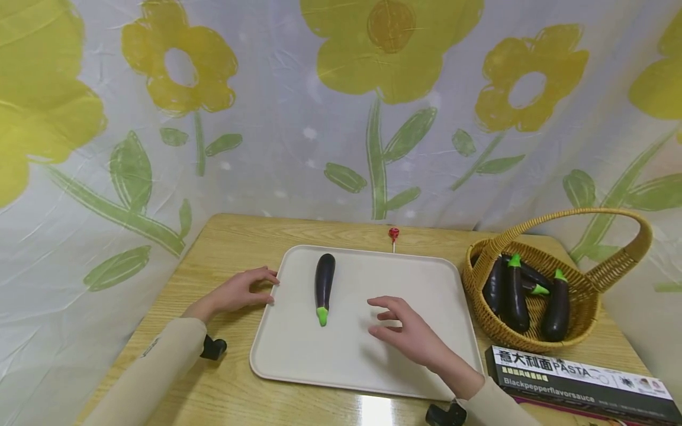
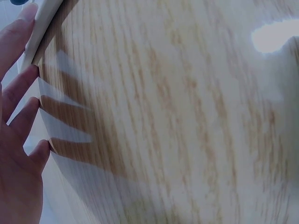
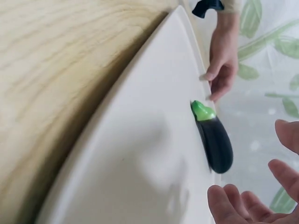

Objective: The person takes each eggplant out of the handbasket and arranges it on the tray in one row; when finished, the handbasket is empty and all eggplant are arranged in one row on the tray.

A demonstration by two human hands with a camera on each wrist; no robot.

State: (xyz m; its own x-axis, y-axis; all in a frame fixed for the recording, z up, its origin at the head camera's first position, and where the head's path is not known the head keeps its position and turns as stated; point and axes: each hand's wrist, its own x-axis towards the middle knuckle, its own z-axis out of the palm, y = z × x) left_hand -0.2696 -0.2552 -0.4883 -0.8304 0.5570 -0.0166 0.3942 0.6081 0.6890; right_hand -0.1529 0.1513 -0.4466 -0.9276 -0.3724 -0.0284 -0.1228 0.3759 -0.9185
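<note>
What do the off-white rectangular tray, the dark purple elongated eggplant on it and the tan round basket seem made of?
The off-white rectangular tray: probably smooth matte plastic, judging by its even, plain surface. The dark purple elongated eggplant: smooth, softly shiny, perhaps a plastic or foam imitation, given its uniformly bright green stem. The tan round basket: likely textured wicker or rattan; woven strands show.

A curtained nook, whether in a home or elsewhere cannot be told: flowered cloth [image 1: 288, 148] hangs behind and beside a wooden table [image 1: 234, 248] bearing a tray [image 1: 298, 355], a basket [image 1: 582, 313] and a pasta box [image 1: 581, 384].
</note>
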